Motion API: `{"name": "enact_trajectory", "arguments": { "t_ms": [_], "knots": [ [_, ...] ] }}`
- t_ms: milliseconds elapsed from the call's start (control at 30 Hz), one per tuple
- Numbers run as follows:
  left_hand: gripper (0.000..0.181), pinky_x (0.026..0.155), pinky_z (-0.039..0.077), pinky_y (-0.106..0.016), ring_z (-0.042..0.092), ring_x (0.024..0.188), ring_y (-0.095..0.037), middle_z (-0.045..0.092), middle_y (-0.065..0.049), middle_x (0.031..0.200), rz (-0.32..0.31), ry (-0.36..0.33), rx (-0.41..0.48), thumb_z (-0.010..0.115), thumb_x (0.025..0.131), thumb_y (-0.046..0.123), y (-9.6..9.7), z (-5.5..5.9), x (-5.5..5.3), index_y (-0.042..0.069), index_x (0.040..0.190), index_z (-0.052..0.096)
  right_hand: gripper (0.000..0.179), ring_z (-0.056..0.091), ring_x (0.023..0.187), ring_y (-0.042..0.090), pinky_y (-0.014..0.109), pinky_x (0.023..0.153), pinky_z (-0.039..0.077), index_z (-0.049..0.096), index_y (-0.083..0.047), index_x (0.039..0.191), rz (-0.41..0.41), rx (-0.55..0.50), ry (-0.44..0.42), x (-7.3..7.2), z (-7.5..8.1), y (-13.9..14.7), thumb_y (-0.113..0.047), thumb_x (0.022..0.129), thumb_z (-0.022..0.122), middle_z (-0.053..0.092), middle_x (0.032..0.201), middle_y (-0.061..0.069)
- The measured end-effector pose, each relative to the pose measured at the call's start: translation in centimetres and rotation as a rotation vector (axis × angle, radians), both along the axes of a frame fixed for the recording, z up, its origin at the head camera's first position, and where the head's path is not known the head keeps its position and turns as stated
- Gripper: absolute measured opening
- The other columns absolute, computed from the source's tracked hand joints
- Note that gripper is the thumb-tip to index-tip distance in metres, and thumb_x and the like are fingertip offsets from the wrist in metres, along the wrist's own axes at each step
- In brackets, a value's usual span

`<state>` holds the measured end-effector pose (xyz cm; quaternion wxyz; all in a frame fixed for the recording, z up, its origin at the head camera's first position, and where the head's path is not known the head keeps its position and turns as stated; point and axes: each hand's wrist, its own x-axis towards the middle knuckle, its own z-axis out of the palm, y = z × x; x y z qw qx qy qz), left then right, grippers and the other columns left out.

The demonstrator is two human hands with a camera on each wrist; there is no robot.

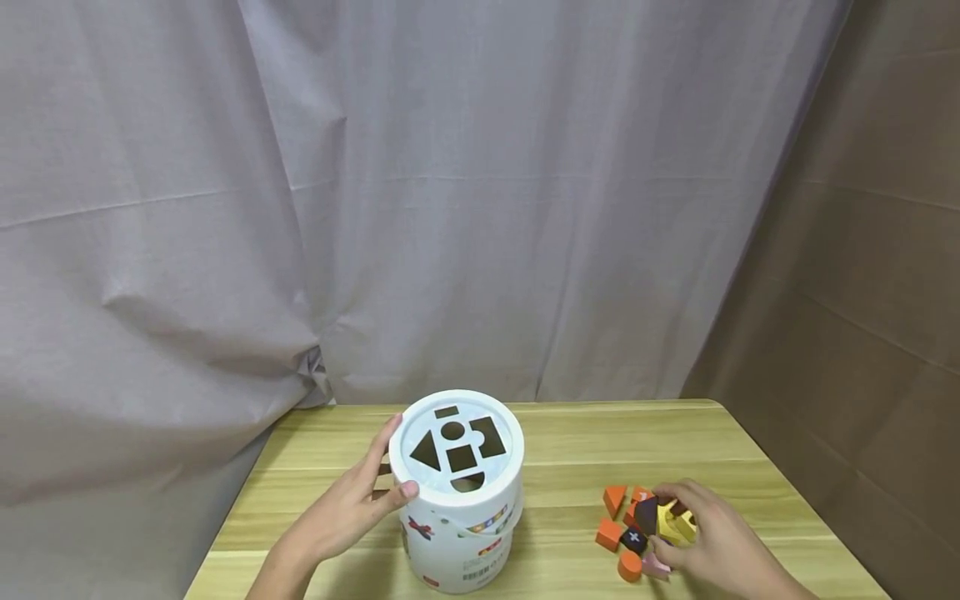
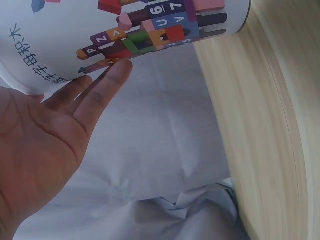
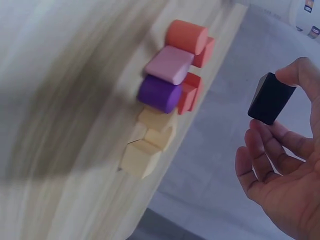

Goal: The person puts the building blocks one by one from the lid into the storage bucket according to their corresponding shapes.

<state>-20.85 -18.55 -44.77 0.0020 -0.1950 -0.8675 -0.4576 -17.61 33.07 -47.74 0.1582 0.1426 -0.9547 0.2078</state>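
A white bucket [image 1: 461, 546] with printed pictures stands upright on the table, its pale lid [image 1: 429, 419] cut with shaped holes. My left hand [image 1: 341, 512] rests against its left side. The thumb touches the front rim, and nearly straight fingers lie along the wall in the left wrist view. My right hand [image 1: 705, 533] pinches a black block [image 3: 271, 100] between thumb and fingertips, just above a group of blocks. Beside it lie an orange cylinder [image 1: 630, 567], a pink block [image 1: 656, 568], a dark block with a plus sign [image 1: 633, 539] and yellow blocks [image 1: 669, 525].
An orange triangular block [image 1: 614, 500] and an orange square-faced block [image 1: 608, 534] lie on the group's left side. The wooden table [image 1: 570, 442] ends at a grey curtain [image 1: 450, 250] behind, and a brownish cloth [image 1: 847, 333] hangs at the right.
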Motion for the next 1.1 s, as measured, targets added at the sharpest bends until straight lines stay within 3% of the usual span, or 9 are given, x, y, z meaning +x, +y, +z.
{"name": "enact_trajectory", "arguments": {
  "t_ms": [200,300,567,800,1100],
  "knots": [
    [0.098,0.101,0.064,-0.042,0.060,0.146,-0.039,0.035,-0.012,0.180,-0.020,-0.004,0.003,0.074,0.107,0.041,0.2,-0.1,-0.2,0.049,0.175,0.004,0.059,0.057,0.087,-0.009,0.024,0.067,0.056,0.077,-0.015,0.119,0.098,-0.030,0.131,-0.6,0.9,-0.7,-0.021,0.067,0.105,0.070,0.104,-0.017],
    [0.098,0.100,0.064,-0.041,0.061,0.145,-0.040,0.035,-0.013,0.179,-0.023,-0.007,0.005,0.074,0.107,0.040,0.2,-0.2,-0.2,0.048,0.176,0.005,0.060,0.057,0.088,-0.009,0.022,0.068,0.056,0.077,-0.017,0.119,0.142,-0.055,0.152,-1.0,1.5,-1.2,-0.020,0.066,0.105,0.068,0.103,-0.019],
    [0.098,0.101,0.065,-0.045,0.060,0.144,-0.045,0.029,-0.018,0.181,-0.057,0.009,0.008,0.073,0.108,0.038,-0.3,0.5,-0.2,0.042,0.177,0.005,0.060,0.063,0.099,0.002,0.028,0.080,0.062,0.074,-0.025,0.126,0.210,-0.086,0.115,-2.0,3.9,-3.3,-0.030,0.075,0.105,0.072,0.116,-0.020],
    [0.097,0.103,0.064,-0.052,0.058,0.145,-0.047,0.025,-0.019,0.183,-0.085,0.013,0.003,0.072,0.109,0.039,-0.2,0.8,-0.1,0.040,0.178,0.004,0.057,0.064,0.102,0.000,0.026,0.082,0.061,0.074,-0.024,0.131,0.270,-0.114,0.090,-3.0,6.4,-5.2,-0.034,0.082,0.101,0.075,0.121,-0.014],
    [0.098,0.104,0.063,-0.050,0.057,0.147,-0.045,0.025,-0.017,0.183,-0.082,-0.008,0.031,0.072,0.109,0.038,0.0,0.2,-0.3,0.044,0.176,0.002,0.055,0.068,0.104,0.006,0.031,0.088,0.064,0.073,-0.025,0.134,0.312,-0.159,0.020,-4.1,8.9,-8.2,-0.035,0.086,0.098,0.075,0.126,-0.009]
  ]
}}
